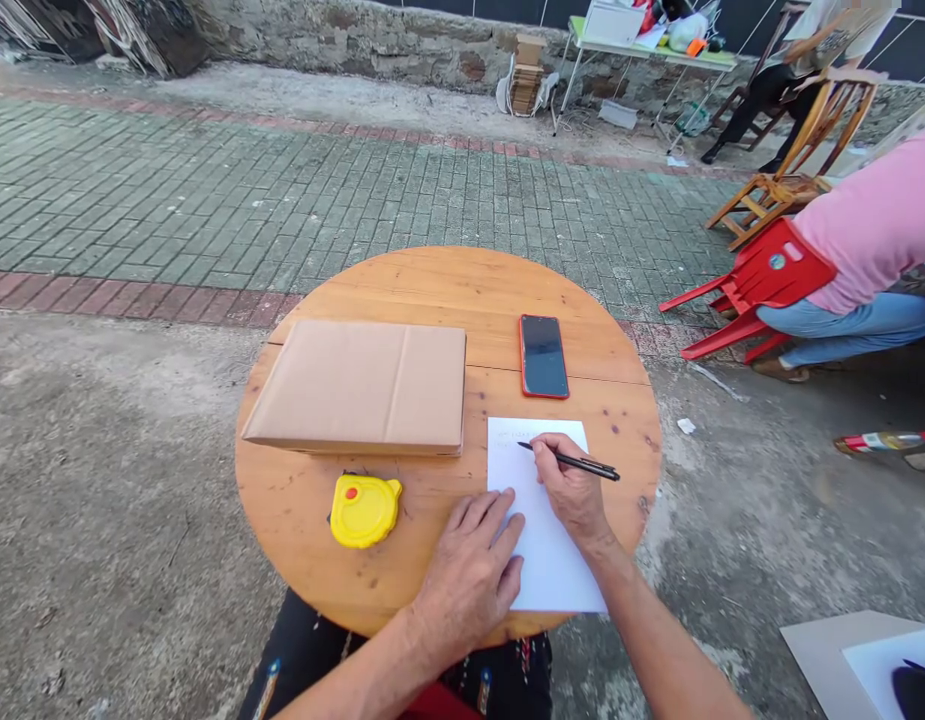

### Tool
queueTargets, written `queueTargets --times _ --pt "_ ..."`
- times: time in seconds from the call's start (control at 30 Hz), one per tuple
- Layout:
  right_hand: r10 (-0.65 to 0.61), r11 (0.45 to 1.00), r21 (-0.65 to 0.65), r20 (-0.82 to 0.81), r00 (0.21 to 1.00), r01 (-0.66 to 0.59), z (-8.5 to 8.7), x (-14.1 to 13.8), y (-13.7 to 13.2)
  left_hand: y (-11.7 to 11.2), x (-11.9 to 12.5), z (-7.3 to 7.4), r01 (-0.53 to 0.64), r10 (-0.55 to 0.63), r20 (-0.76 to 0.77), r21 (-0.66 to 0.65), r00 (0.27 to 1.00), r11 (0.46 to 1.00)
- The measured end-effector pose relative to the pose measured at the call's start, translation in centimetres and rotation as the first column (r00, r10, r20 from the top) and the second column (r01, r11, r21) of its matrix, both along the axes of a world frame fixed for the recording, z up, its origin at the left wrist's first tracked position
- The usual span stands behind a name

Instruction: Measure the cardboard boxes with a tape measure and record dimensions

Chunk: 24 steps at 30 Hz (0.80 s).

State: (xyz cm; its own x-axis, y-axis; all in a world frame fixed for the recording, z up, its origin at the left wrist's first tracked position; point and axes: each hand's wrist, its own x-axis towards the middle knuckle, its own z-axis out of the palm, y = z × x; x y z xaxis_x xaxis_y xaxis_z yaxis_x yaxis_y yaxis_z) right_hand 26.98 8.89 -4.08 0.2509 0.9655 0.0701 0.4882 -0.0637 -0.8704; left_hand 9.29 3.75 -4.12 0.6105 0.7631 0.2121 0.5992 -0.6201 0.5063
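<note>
right hand (571, 490) pinches the pen (574, 463) at the top of the paper (556, 575); flat, open left hand (473, 570) presses it. page mostly blank.

Both bare forearms come in from below and angle toward each other. The left hand (473, 565) lies flat, palm down, with its fingers stretched forward and slightly spread and its wrist nearly in line with the forearm. The right hand (574, 495) sits just ahead and to the right of it, near but apart. It is knuckles up, with thumb and first fingers pinched around a black pen (578, 463) whose tip points left, past the fingertips.
</note>
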Motion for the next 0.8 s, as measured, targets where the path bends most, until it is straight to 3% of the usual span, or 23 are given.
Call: queueTargets --times 0.3,0.8 --pt "0.009 0.996 0.088 0.108 0.994 -0.019 0.23 -0.1 0.05 -0.1 -0.01 -0.15 -0.007 0.007 0.021 0.016 1.0 1.0" --pt "0.021 0.993 0.109 0.123 0.992 -0.034 -0.3 -0.15 0.04 -0.16 -0.03 -0.13 -0.014 0.013 0.021 0.039 1.0 0.999"
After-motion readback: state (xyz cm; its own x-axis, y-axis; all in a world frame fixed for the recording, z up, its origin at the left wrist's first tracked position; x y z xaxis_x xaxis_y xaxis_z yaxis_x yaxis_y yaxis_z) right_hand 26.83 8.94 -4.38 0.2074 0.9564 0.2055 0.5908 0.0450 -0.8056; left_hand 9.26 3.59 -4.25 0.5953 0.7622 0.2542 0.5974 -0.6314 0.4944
